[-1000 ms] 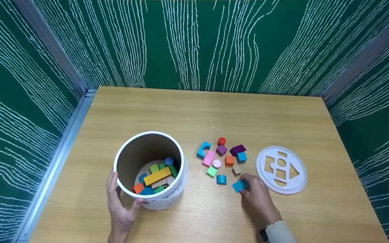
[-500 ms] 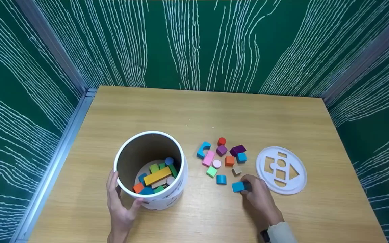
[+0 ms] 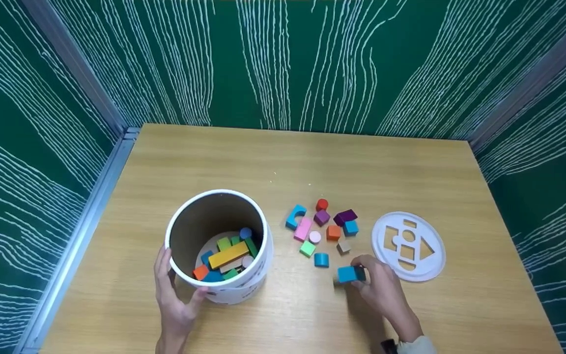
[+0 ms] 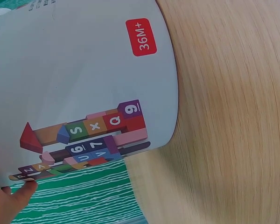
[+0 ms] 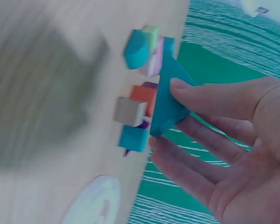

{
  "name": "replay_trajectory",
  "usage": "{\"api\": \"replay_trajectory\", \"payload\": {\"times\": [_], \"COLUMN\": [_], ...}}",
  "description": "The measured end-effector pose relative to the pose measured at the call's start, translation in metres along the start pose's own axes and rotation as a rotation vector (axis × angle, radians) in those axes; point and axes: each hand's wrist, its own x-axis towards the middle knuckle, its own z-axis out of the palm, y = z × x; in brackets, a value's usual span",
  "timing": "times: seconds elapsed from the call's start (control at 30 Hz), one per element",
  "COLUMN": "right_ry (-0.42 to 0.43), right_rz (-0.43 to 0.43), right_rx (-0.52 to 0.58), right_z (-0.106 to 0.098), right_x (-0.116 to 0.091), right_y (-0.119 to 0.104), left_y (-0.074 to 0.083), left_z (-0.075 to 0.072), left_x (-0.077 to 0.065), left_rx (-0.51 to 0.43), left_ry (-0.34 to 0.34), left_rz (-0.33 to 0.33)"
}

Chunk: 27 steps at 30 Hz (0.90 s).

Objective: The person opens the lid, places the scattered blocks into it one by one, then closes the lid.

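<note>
A blue triangular block (image 3: 351, 274) is held up off the table, pinched by my right hand (image 3: 383, 290) between thumb and fingers. In the right wrist view the block's flat triangular face (image 5: 171, 95) shows under the thumb. My left hand (image 3: 177, 307) holds the near-left side of a white round bucket (image 3: 236, 295), fingers and thumb spread around its outer wall. Several coloured blocks lie inside, among them a long yellow block (image 3: 229, 255). The left wrist view shows the bucket's printed wall (image 4: 84, 70), with a bit of the hand (image 4: 11, 203) at the lower left.
Several loose blocks lie mid-table, including a blue arch (image 3: 293, 216), a pink block (image 3: 303, 229), an orange cube (image 3: 333, 232) and a blue half-round block (image 3: 321, 260). A white lid (image 3: 440, 246) with cut-out shapes lies at the right. Green patterned walls (image 3: 263, 64) surround the wooden table (image 3: 204, 152).
The right hand has lifted the blue triangular block slightly and turned it, shifting a little right. The left hand and bucket stay in place.
</note>
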Motion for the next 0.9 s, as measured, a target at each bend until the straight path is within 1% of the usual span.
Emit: {"api": "replay_trajectory", "payload": {"times": [0.27, 0.33, 0.5, 0.57, 0.7, 0.9], "right_ry": [0.039, 0.063, 0.142, 0.161, 0.163, 0.145], "right_rz": [-0.077, -0.114, -0.248, -0.284, -0.301, -0.311], "right_rx": [0.0, -0.002, -0.008, -0.012, -0.017, -0.011], "right_z": [-0.016, -0.018, -0.023, -0.025, -0.03, -0.038], "right_x": [-0.013, -0.016, -0.022, -0.025, -0.027, -0.031], "right_y": [-0.027, -0.033, -0.049, -0.055, -0.067, -0.086], "left_y": [0.002, 0.002, 0.003, 0.003, 0.004, 0.003], "left_z": [0.0, 0.0, 0.0, 0.0, 0.0, -0.001], "left_x": [0.0, 0.001, 0.001, 0.001, 0.001, 0.001], "left_rx": [0.008, 0.012, 0.006, 0.002, 0.009, 0.013], "left_ry": [-0.001, -0.003, -0.008, -0.011, -0.012, -0.011], "left_rz": [-0.015, -0.017, -0.018, -0.02, -0.032, -0.022]}}
